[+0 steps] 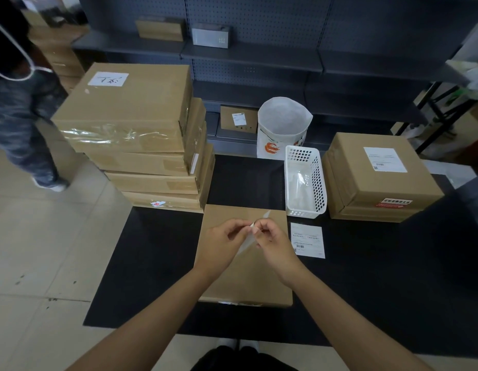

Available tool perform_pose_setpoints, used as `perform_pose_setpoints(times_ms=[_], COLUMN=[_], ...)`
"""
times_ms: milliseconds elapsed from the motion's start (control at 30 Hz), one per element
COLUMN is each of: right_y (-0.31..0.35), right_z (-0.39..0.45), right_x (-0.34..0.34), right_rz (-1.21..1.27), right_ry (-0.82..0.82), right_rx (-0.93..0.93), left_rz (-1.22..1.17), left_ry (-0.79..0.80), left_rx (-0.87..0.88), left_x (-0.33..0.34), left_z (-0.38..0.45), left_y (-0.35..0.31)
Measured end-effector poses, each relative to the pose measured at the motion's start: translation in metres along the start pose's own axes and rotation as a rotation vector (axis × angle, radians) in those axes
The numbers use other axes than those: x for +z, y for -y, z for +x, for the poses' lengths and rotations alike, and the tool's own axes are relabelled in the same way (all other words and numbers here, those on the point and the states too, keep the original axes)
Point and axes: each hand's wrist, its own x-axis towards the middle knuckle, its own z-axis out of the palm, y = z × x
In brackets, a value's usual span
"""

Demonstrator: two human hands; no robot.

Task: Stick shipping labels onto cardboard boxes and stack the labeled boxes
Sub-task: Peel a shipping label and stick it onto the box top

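Observation:
A flat cardboard box (pixel 248 285) lies on the black table (pixel 157 263) right in front of me. Above it, my left hand (pixel 221 242) and my right hand (pixel 272 245) pinch the same thin label sheet (pixel 249 238), fingertips close together at its upper edge; the sheet looks partly translucent and hangs between the hands. A printed shipping label (pixel 308 241) lies flat on the table just right of the box. A stack of several boxes (pixel 141 145) stands at the left. At the right, a box with a label on top (pixel 379 178) rests on another box.
A white perforated basket (pixel 316 180) with clear film inside stands behind the label. A white paper bag (pixel 283 127) sits beyond it. Dark pegboard shelves (pixel 259 54) with a few boxes line the back. A person's legs (pixel 21 124) stand on the tiled floor at left.

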Motion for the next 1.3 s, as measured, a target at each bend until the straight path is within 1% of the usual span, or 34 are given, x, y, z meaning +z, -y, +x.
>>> perform_pose_setpoints(times_ms=[100,267,433,533,667,767,1000,1300], right_y=[-0.002,-0.006,-0.007,-0.008,-0.011,-0.010,-0.011,-0.014], right_z=[-0.001,-0.001,-0.002,-0.002,-0.002,-0.003,0.002,0.005], right_x=[-0.003,-0.009,-0.010,-0.009,-0.007,-0.006,-0.005,-0.002], right_rz=[-0.076,-0.164,-0.193,-0.142,0.002,0.074,0.096,0.122], right_ry=[-0.016,0.000,-0.011,-0.036,-0.061,-0.067,-0.078,-0.093], right_rx=[-0.062,-0.076,-0.070,-0.030,0.029,0.024,0.037,0.077], left_rz=[0.004,0.042,0.061,0.054,0.034,0.008,-0.014,0.017], left_ry=[0.033,0.103,0.089,0.092,0.069,0.063,0.047,0.031], left_rx=[-0.011,-0.019,0.000,0.007,0.025,0.024,0.016,-0.001], left_x=[0.000,0.003,0.008,0.009,0.011,0.011,0.011,0.014], left_z=[0.002,0.003,0.003,0.004,0.004,0.004,0.005,0.007], left_y=[0.000,0.004,0.005,0.004,0.004,0.003,-0.001,0.003])
